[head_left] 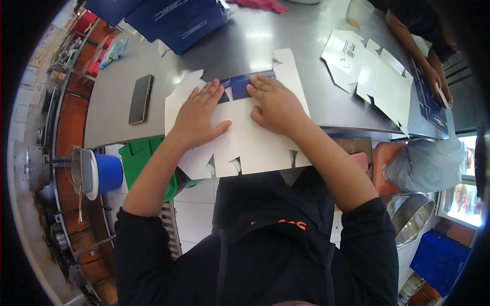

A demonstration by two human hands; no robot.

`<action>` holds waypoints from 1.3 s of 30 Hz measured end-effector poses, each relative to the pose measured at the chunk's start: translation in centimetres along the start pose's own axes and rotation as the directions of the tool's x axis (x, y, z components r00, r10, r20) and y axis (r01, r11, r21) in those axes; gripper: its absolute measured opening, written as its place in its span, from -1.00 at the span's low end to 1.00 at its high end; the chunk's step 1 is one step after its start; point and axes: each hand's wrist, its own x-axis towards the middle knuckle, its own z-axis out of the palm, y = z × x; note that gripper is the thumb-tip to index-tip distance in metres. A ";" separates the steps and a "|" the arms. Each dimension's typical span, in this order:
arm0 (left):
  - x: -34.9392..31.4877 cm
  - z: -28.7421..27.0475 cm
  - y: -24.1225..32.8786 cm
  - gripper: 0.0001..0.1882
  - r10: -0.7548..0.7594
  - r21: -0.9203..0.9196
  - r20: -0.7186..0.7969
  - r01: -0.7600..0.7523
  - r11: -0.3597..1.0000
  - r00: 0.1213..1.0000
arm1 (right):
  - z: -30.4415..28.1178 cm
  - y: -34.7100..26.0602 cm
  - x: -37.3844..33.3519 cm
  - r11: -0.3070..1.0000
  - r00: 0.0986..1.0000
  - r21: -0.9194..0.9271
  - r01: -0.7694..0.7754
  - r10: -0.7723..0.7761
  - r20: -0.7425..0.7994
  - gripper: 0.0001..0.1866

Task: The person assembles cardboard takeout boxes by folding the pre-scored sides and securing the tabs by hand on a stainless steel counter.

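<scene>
A flat cardboard box blank (245, 130), white side up, lies at the near edge of the metal table and overhangs it toward me. Along its far side a flap is folded over, showing its dark blue outer face (244, 87). My left hand (200, 115) rests flat on the blank with fingers spread, fingertips at the left end of the blue flap. My right hand (275, 104) lies palm down on the blank, its fingertips pressing on the right part of that flap. Neither hand grasps anything.
A black phone (141, 99) lies left on the metal table (286, 38). Dark blue boxes (178, 23) stand at the far left. More white blanks (385, 84) lie to the right, where another person's hands (436, 84) work over a blue blank. Below are a green crate (143, 163) and a plastic bag (426, 163).
</scene>
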 end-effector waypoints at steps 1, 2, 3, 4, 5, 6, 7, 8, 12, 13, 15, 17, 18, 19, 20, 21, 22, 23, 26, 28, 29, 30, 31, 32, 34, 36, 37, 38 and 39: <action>0.7 -0.9 0.1 -0.25 0.004 0.031 0.040 -0.005 1.000 0.999 | -0.3 -0.1 0.0 1.000 1.000 -0.004 -0.009 0.009 0.006 -0.43; 1.8 -2.0 0.8 -0.24 -0.006 0.092 0.066 0.000 0.996 0.998 | -0.5 0.0 -0.1 1.000 1.000 -0.007 -0.019 0.019 0.009 -0.42; 3.1 -2.8 1.9 -0.24 -0.016 0.151 0.091 0.002 0.988 0.996 | -0.5 0.3 -0.3 1.000 1.000 0.006 -0.014 0.014 -0.022 -0.40; 4.0 -3.7 2.8 -0.23 -0.039 0.216 0.114 0.013 0.976 0.993 | -0.4 0.1 -0.3 1.000 0.999 0.026 0.008 -0.007 -0.039 -0.40; 5.0 -3.5 3.3 -0.30 0.014 0.223 0.041 -0.023 0.975 0.999 | -0.5 0.0 -0.3 0.999 0.998 0.039 0.021 -0.019 -0.053 -0.39; 6.1 -2.7 3.6 -0.37 0.069 0.232 -0.031 -0.060 0.971 0.997 | -0.6 0.1 -0.1 0.998 0.997 0.051 0.035 -0.031 -0.067 -0.39; 7.1 -1.9 3.5 -0.44 0.125 0.245 -0.100 -0.098 0.965 0.987 | -0.3 0.4 0.1 0.997 0.994 0.051 0.059 -0.054 -0.092 -0.38; 7.6 -1.1 2.9 -0.58 0.125 0.253 -0.091 -0.099 0.962 0.988 | -1.4 0.4 0.8 0.991 0.999 0.126 0.033 -0.035 0.011 -0.38; 9.2 1.7 2.1 -0.92 0.185 0.273 -0.189 -0.129 0.953 0.964 | -4.6 4.2 3.3 0.939 0.990 0.329 -0.102 0.064 0.124 -0.40; 9.4 2.0 2.2 -0.89 0.210 0.279 -0.244 -0.139 0.950 0.947 | -4.7 5.9 3.6 0.952 0.992 0.279 -0.125 0.115 0.050 -0.43; 9.6 2.1 3.1 -0.91 0.250 0.299 -0.263 -0.168 0.939 0.932 | -4.6 8.9 4.0 0.971 0.980 0.144 -0.192 0.196 -0.016 -0.44; 9.4 2.4 3.4 -0.92 0.257 0.302 -0.285 -0.168 0.938 0.924 | -4.4 10.1 4.6 0.969 0.969 -0.020 -0.248 0.248 0.011 -0.43; 9.7 2.4 3.5 -0.92 0.255 0.298 -0.303 -0.163 0.941 0.918 | -4.6 10.9 5.1 0.961 0.953 -0.068 -0.267 0.274 0.132 -0.43; 9.2 2.5 2.9 -0.92 0.231 0.297 -0.315 -0.136 0.945 0.921 | -5.3 9.7 6.6 0.960 0.924 -0.103 -0.262 0.280 0.262 -0.41; 9.0 2.6 2.8 -0.92 0.217 0.303 -0.323 -0.117 0.946 0.921 | -5.9 9.1 7.2 0.955 0.875 -0.146 -0.258 0.295 0.385 -0.40; 9.1 2.6 2.7 -0.92 0.204 0.308 -0.332 -0.099 0.946 0.921 | -6.2 8.7 7.5 0.958 0.879 -0.147 -0.248 0.286 0.381 -0.41; 9.1 2.8 3.0 -0.92 0.190 0.305 -0.340 -0.083 0.949 0.921 | -6.1 8.6 7.4 0.958 0.879 -0.152 -0.243 0.283 0.383 -0.42; 9.1 2.9 3.1 -0.92 0.181 0.309 -0.338 -0.073 0.948 0.924 | -6.2 8.6 7.3 0.959 0.879 -0.157 -0.237 0.281 0.385 -0.44; 8.9 2.8 3.1 -0.94 0.135 0.304 -0.342 -0.026 0.952 0.930 | -7.0 7.1 5.7 0.961 0.899 -0.106 -0.254 0.275 0.341 -0.61; 8.5 3.0 3.0 -0.95 0.095 0.279 -0.353 0.007 0.960 0.931 | -7.4 5.4 4.0 0.965 0.936 -0.115 -0.237 0.258 0.239 -0.65; 8.6 3.2 3.2 -0.95 0.090 0.280 -0.343 0.010 0.960 0.935 | -7.0 5.1 2.7 0.965 0.949 -0.120 -0.235 0.254 0.189 -0.67; 8.6 3.4 3.4 -0.95 0.084 0.282 -0.332 0.014 0.959 0.939 | -6.0 5.1 1.0 0.978 0.975 -0.091 -0.187 0.196 0.108 -0.72; 8.8 3.5 3.5 -0.95 0.082 0.286 -0.326 0.015 0.958 0.942 | -5.1 5.2 -0.9 0.988 0.990 -0.067 -0.137 0.138 0.018 -0.77; 8.9 3.5 3.5 -0.95 0.076 0.285 -0.329 0.022 0.958 0.941 | -4.4 5.3 -2.1 0.996 0.994 -0.048 -0.081 0.076 -0.083 -0.81; 8.8 3.6 3.6 -0.96 0.074 0.291 -0.334 0.028 0.956 0.939 | -3.4 5.1 -4.0 0.997 0.989 -0.058 -0.057 0.048 -0.141 -0.84; 8.4 3.8 3.6 -0.95 0.058 0.305 -0.311 0.041 0.951 0.949 | -2.9 5.1 -5.3 0.999 0.990 -0.020 -0.045 0.041 -0.134 -0.83; 8.8 3.4 3.6 -0.95 0.069 0.323 -0.311 0.037 0.946 0.948 | -3.4 5.2 -5.4 0.999 0.993 0.010 -0.042 0.043 -0.113 -0.81; 8.9 3.3 3.6 -0.95 0.072 0.318 -0.311 0.032 0.948 0.948 | -3.8 5.2 -5.6 0.998 0.995 0.040 -0.041 0.045 -0.092 -0.79; 8.7 3.4 3.6 -0.95 0.076 0.313 -0.309 0.026 0.949 0.948 | -4.1 5.2 -5.6 0.996 0.996 0.074 -0.050 0.055 -0.064 -0.76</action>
